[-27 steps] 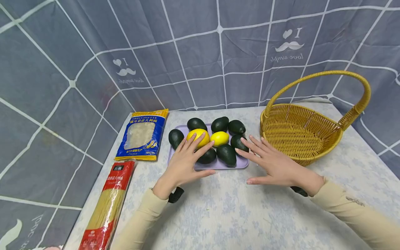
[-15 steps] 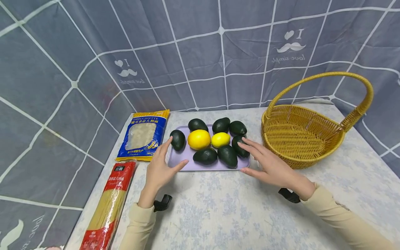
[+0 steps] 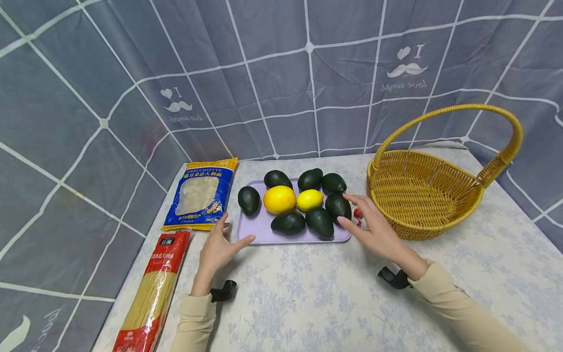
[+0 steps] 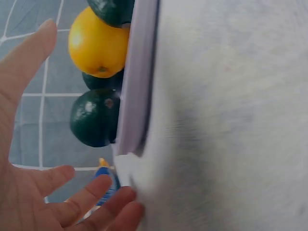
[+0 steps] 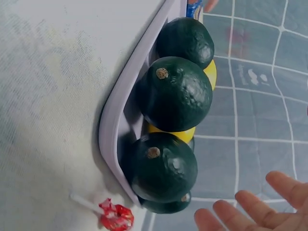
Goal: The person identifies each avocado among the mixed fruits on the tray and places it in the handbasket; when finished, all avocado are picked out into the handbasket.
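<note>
A lilac tray (image 3: 259, 234) carries several dark green avocados (image 3: 288, 223), a large yellow lemon-like fruit (image 3: 279, 199) and a smaller lemon (image 3: 310, 200). Off the tray's left end is my left hand (image 3: 218, 254), thumb and fingers spread; in the left wrist view a gap shows between its fingers (image 4: 77, 207) and the tray wall (image 4: 132, 106). My right hand (image 3: 374, 227) hovers by the right end, fingers extended near the rightmost avocado (image 3: 338, 207). In the right wrist view those fingers (image 5: 250, 211) appear apart from the avocados. Neither hand holds anything.
Right of the tray stands a yellow wicker basket (image 3: 422, 230) with a tall handle. A red-wrapped lollipop (image 5: 115, 215) lies between tray and basket. At left are a blue orecchiette bag (image 3: 200, 195) and a red spaghetti pack (image 3: 151, 288). A grey checked curtain (image 3: 281, 83) hangs behind.
My left hand has moved from over the fruit leftward and down to the tray's left side. The right hand has shifted slightly, uncovering the lollipop. The fruit and tray stay put.
</note>
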`<state>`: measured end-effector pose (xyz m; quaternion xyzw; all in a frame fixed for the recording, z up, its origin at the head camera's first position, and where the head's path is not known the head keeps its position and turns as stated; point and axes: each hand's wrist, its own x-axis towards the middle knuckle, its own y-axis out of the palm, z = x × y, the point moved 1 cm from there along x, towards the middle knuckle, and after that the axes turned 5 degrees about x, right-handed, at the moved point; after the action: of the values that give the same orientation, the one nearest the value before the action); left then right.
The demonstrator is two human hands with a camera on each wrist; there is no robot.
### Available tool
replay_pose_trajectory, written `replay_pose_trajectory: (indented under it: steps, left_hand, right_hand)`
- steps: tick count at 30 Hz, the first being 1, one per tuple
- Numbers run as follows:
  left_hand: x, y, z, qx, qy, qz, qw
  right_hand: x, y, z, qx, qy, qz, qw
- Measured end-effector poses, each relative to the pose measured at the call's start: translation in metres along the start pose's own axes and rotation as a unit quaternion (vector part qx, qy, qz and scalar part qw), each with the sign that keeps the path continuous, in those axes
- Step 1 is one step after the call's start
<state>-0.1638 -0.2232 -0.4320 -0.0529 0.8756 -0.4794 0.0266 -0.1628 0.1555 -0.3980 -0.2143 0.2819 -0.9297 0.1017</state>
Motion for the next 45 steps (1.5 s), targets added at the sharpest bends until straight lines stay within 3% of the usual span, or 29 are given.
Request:
replay_pose_trajectory:
  steps: [14,27,45]
  left_hand:
    - [0.002,0.017,0.009,0.007,0.036,0.016,0.9992]
    - [0.002,0.026,0.009,0.024,0.066,-0.018,0.9974]
    - [0.001,0.031,0.013,0.04,0.062,-0.057,0.9956]
  right_hand:
    - [0.009,0.012,-0.011,0.007,0.054,-0.019,0.9983]
    - [0.027,0.021,-0.022,-0.016,0.1,-0.023,0.9946]
    - [0.042,0.033,-0.035,-0.048,0.137,0.005,0.9894]
